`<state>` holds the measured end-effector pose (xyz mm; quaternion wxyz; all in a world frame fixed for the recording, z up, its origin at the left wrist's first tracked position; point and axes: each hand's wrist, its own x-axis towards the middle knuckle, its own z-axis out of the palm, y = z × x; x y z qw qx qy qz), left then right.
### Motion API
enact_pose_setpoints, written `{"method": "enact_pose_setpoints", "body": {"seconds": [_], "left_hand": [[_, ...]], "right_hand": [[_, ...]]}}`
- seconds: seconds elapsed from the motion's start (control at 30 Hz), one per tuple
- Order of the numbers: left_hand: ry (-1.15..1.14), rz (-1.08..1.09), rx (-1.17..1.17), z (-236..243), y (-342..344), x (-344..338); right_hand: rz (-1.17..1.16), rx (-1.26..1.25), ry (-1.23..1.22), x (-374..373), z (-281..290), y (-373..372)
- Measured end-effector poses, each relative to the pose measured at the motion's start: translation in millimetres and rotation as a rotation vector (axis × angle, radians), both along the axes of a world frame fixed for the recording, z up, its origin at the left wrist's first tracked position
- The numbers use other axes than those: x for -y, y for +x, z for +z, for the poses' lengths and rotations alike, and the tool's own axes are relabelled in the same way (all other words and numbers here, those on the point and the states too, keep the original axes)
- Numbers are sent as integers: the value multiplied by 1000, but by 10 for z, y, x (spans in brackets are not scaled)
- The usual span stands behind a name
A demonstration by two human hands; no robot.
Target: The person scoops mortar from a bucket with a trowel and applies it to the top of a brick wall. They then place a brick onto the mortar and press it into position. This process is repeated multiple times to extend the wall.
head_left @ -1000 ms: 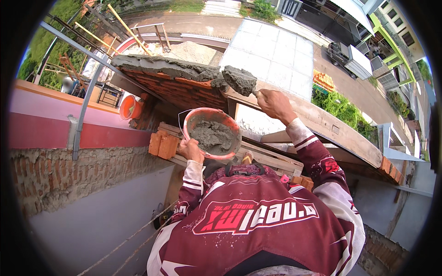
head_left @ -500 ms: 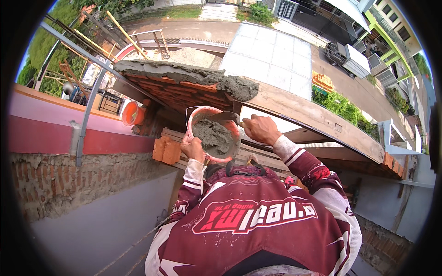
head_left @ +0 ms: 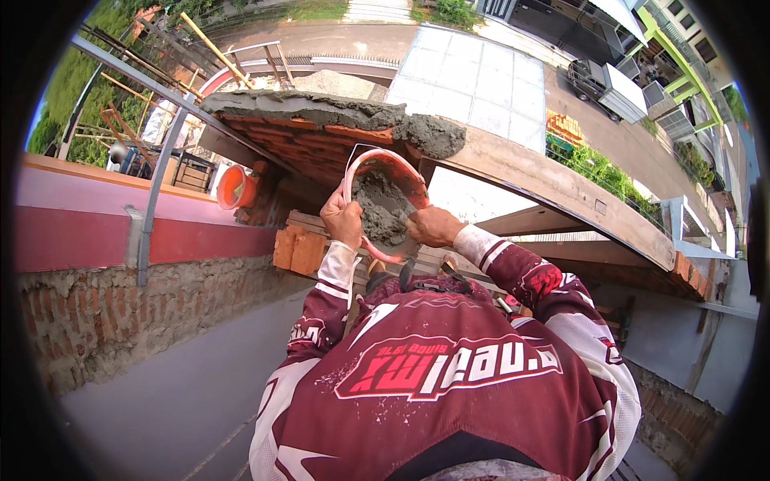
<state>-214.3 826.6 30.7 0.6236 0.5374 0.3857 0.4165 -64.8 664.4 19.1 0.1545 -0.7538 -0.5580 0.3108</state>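
Note:
My left hand (head_left: 342, 216) is closed on the left rim of an orange bucket (head_left: 407, 171), which is tilted in front of me. Wet grey mortar (head_left: 383, 207) fills much of it. At the bucket's right side my right hand (head_left: 433, 227) is closed round the handle of a trowel, whose blade is now hidden in the bucket. Just beyond lies a brick wall (head_left: 281, 138) with a thick bed of grey mortar (head_left: 313, 107) along its top. A rough lump of mortar (head_left: 435, 135) sits at the bed's right end.
A long wooden beam (head_left: 553, 188) runs rightward from the mortar lump. Loose bricks (head_left: 298, 250) lie on wooden planks by my left hand. Another orange bucket (head_left: 236, 187) stands at the left, near a grey metal pipe (head_left: 159, 184). The street lies far below.
The bucket has tilted and shifted slightly right, with my left hand higher on its rim. My right hand has moved left and down to it, and the trowel blade has gone from sight.

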Motion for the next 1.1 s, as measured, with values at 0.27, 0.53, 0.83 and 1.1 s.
{"method": "enact_pose_setpoints", "body": {"seconds": [0.27, 0.53, 0.83, 1.1], "left_hand": [[-47, -29, 8, -294, -93, -194], [119, -54, 14, -54, 213, 108], [-40, -14, -7, -275, 251, 115], [-165, 60, -39, -217, 187, 260]], "right_hand": [[88, 43, 100, 271, 175, -64], [-102, 282, -110, 328, 474, 397], [-162, -632, -154, 504, 152, 53], [26, 248, 93, 822, 168, 188]]}}
